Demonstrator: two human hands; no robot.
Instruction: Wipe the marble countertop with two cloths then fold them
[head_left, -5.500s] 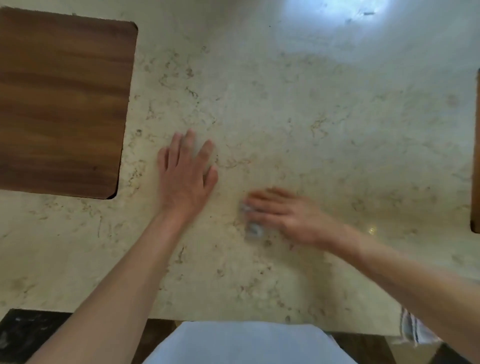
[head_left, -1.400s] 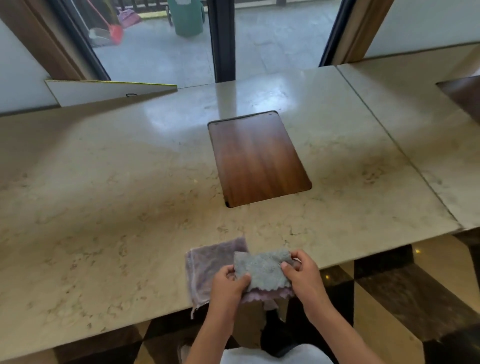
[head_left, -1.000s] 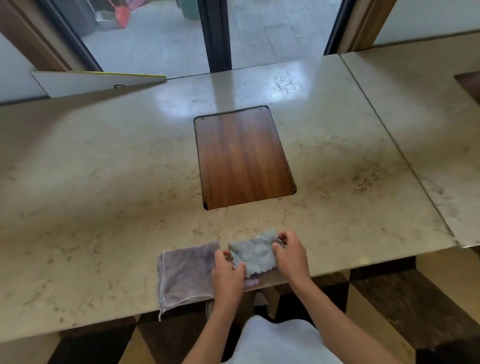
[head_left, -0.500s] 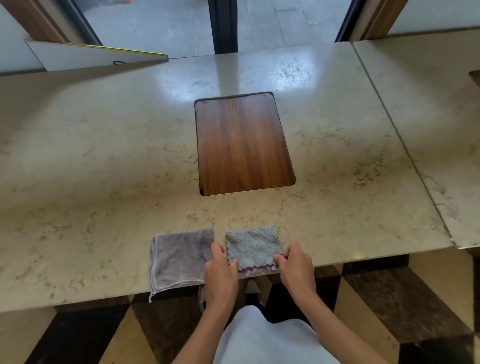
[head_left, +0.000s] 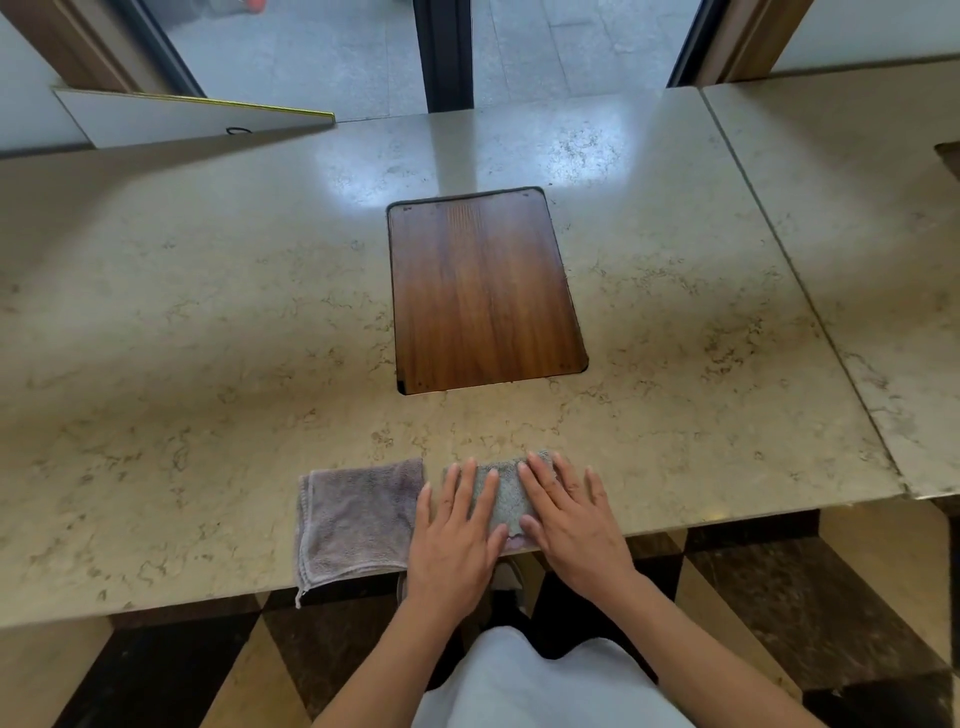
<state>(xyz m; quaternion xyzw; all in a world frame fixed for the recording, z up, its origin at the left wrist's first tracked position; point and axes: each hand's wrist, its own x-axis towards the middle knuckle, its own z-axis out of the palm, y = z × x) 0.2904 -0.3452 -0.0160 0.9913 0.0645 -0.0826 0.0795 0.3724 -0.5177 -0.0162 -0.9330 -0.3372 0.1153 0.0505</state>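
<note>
Your left hand (head_left: 457, 535) and right hand (head_left: 571, 519) lie flat, fingers spread, side by side on the folded grey cloth (head_left: 506, 493) at the near edge of the marble countertop (head_left: 208, 338). Just left of it lies the folded purple cloth (head_left: 356, 519), untouched. Beyond them sits a wooden panel (head_left: 485, 291) set into the marble.

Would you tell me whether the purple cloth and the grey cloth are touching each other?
Apart. The head view shows a narrow strip of bare marble between the purple cloth and the grey cloth, beside the left hand.
</note>
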